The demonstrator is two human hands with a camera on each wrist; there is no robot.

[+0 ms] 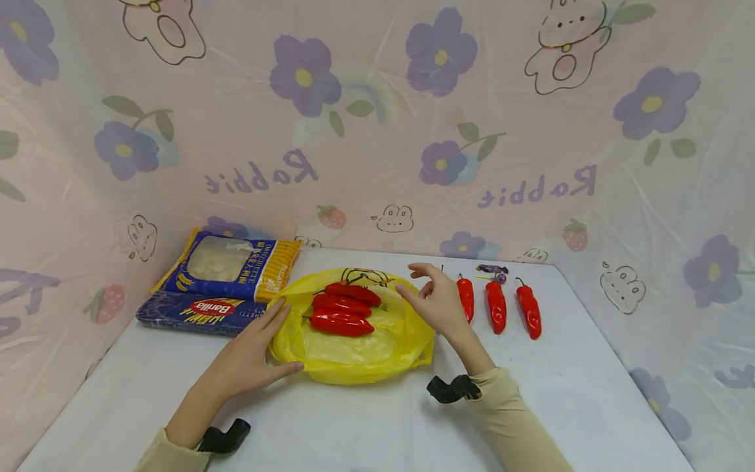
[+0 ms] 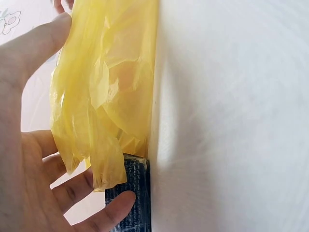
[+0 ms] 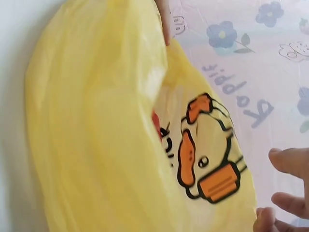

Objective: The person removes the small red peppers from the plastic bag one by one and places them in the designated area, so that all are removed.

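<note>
A yellow plastic bag [image 1: 354, 373] lies spread open on the table, with three red chili peppers [image 1: 342, 322] inside. My left hand [image 1: 250, 357] rests along the bag's left edge, fingers spread and thumb on the near rim. In the left wrist view the fingers [image 2: 72, 193] extend beside the yellow plastic, near the end of a dark blue packet [image 2: 137, 193]. My right hand [image 1: 438, 305] is at the bag's right rim with bent, loose fingers and nothing held. The right wrist view shows the right hand [image 3: 292, 193] beside the bag's printed cartoon side [image 3: 212, 154].
Three more red peppers [image 1: 497, 307] lie in a row to the right, one partly hidden by the right hand. Small purple-wrapped candies [image 1: 492, 269] lie behind them. A blue Barilla spaghetti packet [image 1: 200, 313] and an orecchiette bag [image 1: 230, 265] sit at the left.
</note>
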